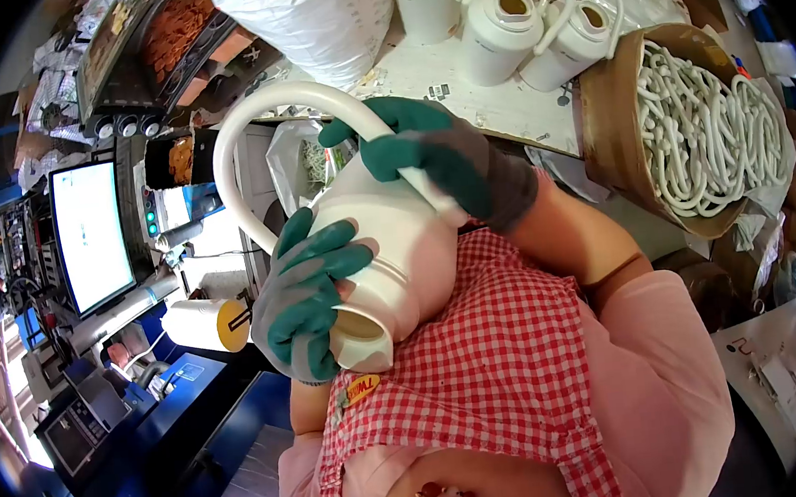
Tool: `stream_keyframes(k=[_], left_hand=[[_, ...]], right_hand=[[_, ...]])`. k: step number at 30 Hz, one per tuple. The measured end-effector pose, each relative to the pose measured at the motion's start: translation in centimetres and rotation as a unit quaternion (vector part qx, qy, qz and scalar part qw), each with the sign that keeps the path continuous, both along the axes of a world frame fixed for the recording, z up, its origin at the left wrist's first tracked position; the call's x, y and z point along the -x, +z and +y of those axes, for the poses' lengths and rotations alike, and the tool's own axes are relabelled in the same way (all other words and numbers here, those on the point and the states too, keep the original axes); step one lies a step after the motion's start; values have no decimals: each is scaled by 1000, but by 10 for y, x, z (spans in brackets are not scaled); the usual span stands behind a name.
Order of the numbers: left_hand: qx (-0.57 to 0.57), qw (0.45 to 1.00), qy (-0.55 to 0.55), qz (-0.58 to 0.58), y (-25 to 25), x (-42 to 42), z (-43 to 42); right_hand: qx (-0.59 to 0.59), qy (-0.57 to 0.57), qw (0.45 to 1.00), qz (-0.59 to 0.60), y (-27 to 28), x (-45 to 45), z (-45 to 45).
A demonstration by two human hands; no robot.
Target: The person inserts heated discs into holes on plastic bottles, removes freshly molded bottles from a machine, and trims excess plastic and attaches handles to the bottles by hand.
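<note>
Head view: one cream-white, rounded plastic container (pixel 413 261) lies tilted between the two hands, in front of a red-and-white checked apron (pixel 482 345). The left hand (pixel 312 299), in a green-and-grey work glove, grips the container at its mouth end, fingers curled over the near side; part of the mouth rim is covered by these fingers. The right hand (pixel 432 151), in a matching glove, is closed around one thick, white, curved tube (pixel 235 140), close to one tube end at the container's far side. The tube arches leftward above the container; its other end is hidden behind the left hand. The end near the right hand is blurred, so its attachment cannot be confirmed.

On the white worktable (pixel 407 77) beyond, at least four similar white containers (pixel 499 46) stand; overlap and the upper frame edge prevent an exact count. One white sack (pixel 312 19), cut off at the top, stands left of them. At right, one brown cardboard box (pixel 608 107) holds many white curved tubes (pixel 710 131), too tangled to count.
</note>
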State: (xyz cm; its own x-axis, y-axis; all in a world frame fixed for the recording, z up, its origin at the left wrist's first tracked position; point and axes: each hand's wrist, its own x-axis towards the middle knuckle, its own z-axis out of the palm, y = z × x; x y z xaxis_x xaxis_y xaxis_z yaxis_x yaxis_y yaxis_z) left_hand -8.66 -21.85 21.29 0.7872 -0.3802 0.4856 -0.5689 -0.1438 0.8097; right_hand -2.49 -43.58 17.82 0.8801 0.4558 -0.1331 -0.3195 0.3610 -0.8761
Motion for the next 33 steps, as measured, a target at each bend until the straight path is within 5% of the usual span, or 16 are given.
stream_keyframes(k=[2, 3, 5, 7, 10, 12, 13, 15, 16, 17, 19, 20, 22, 26, 30, 33], left_hand=[[-87, 995, -45, 5, 7, -11, -3], [-134, 986, -89, -39, -3, -22, -1], [-72, 993, -85, 50, -2, -30, -29], [-61, 991, -115, 41, -39, -49, -51], [-90, 993, 38, -63, -94, -74, -98], [-116, 985, 120, 47, -144, -85, -116], [92, 929, 83, 348, -173, -87, -139], [92, 889, -19, 447, -251, -94, -171], [84, 863, -64, 494, -290, -98, -187], [-103, 978, -75, 163, -310, -112, -203], [-284, 957, -45, 39, -337, -135, -232], [-289, 956, -39, 43, -342, -143, -240], [-106, 955, 67, 269, -337, -155, -247], [-67, 847, -2, 527, -301, -190, -221], [-135, 909, 229, 320, -283, -174, -161], [-213, 806, 461, 303, -171, -72, -24]], right_hand=[[125, -168, 953, -220, -18, 20, 3], [202, -297, 860, -362, -30, 28, 6], [276, -240, 853, -372, -32, 29, -23], [450, -247, 838, -185, -66, 40, -44], [357, -410, 830, -123, -132, 40, -98], [298, -501, 811, -41, -171, 30, -135], [311, -534, 786, 26, -194, 21, -152], [237, -581, 773, 90, -245, -6, -174], [277, -596, 754, 25, -281, -18, -177], [314, -606, 729, -38, -304, -28, -178], [373, -576, 727, 10, -317, -50, -183], [377, -570, 730, -2, -328, -63, -192], [376, -554, 742, -8, -350, -89, -201], [431, -500, 750, -47, -381, -114, -206], [480, -454, 742, -115, -392, -99, -214], [553, -463, 668, -186, -388, -65, -234]])
